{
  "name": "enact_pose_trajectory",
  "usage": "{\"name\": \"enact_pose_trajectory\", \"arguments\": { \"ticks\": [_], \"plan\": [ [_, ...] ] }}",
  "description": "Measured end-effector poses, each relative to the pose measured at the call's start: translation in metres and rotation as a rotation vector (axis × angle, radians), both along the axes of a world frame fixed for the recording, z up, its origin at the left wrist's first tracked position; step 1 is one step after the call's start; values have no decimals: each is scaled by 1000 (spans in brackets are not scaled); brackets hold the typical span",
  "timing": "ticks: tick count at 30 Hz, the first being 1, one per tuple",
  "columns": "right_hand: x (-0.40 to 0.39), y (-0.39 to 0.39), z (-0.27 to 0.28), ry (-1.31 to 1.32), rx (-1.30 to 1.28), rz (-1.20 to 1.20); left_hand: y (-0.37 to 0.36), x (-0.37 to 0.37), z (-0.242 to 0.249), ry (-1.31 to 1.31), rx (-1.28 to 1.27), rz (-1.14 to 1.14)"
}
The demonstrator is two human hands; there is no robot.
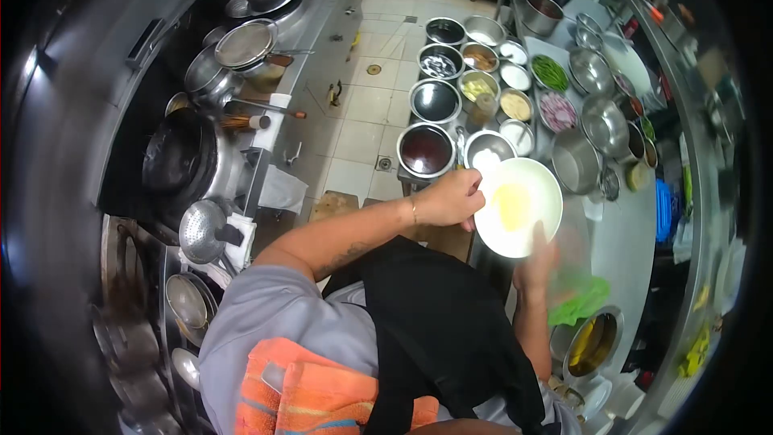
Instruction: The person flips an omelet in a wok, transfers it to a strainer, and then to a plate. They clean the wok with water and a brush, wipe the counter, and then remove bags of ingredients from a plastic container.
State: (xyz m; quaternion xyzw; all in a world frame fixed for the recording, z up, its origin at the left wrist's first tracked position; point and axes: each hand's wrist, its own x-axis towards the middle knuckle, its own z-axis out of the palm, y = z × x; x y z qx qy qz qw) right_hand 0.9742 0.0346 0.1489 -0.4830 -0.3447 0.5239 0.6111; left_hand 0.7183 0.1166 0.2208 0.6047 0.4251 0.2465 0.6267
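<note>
My left hand [452, 200], with a thin bracelet at the wrist, is closed at the near left rim of a white bowl [543, 185]. A pool of yellow liquid [509, 205] lies in the bowl. My right hand [535, 262] is at the bowl's lower right edge, one finger or thumb reaching over the rim; its other fingers are smeared by motion. Just beyond my left hand stands a metal bowl [489, 145] with white contents. A green lettuce leaf [581, 302] lies to the right of my right hand, partly blurred.
Several pots of dark liquid [427, 149] and bowls of ingredients, including chopped red onion [557, 111] and green vegetables [550, 72], crowd the counter ahead. A metal pot with yellow-brown liquid [594, 342] stands at lower right. On the left are a stove with a wok [181, 157] and a perforated ladle [201, 231].
</note>
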Motion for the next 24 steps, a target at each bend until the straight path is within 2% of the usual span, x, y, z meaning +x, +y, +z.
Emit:
{"name": "enact_pose_trajectory", "arguments": {
  "ticks": [2, 4, 5, 7, 8, 9, 11, 12, 14, 15, 17, 19, 21, 23, 24],
  "plan": [
    [-33, 24, -4, 49, -19, 1, 15, -45, -4, -112, -54, 25],
    [-70, 53, -5, 308, -63, 15, 33, -113, -3, -274, -154, 29],
    [-90, 70, -2, 304, -57, 11, 46, -152, -11, -151, -95, 21],
    [-130, 103, 12, 274, -37, 29, 71, -240, -23, 209, 217, -69],
    [-149, 119, 16, 269, -33, 10, 80, -281, -37, 416, 259, -11],
    [-167, 135, 20, 240, -37, 9, 90, -321, -57, 623, 306, 49],
    [-192, 171, 18, 202, -96, 4, 119, -394, -135, 978, 533, 104],
    [-204, 189, 10, 223, -98, -57, 127, -417, -162, 963, 526, 92],
    [-238, 223, 13, 193, -63, -74, 157, -459, -202, 1241, 885, 208],
    [-255, 238, 22, 193, -55, -77, 175, -484, -231, 1238, 894, 211],
    [-282, 256, 40, 164, -186, 20, 199, -522, -279, 1390, 679, -52],
    [-297, 284, 32, 143, -185, 19, 206, -536, -258, 1381, 229, -38],
    [-316, 318, 29, 125, -175, -25, 192, -547, -212, 1327, 188, -18],
    [-324, 353, 17, 47, -150, -72, 195, -564, -213, 909, 172, 266],
    [-330, 366, 16, 26, -179, -65, 205, -561, -195, 903, 187, 251]
  ]
}}
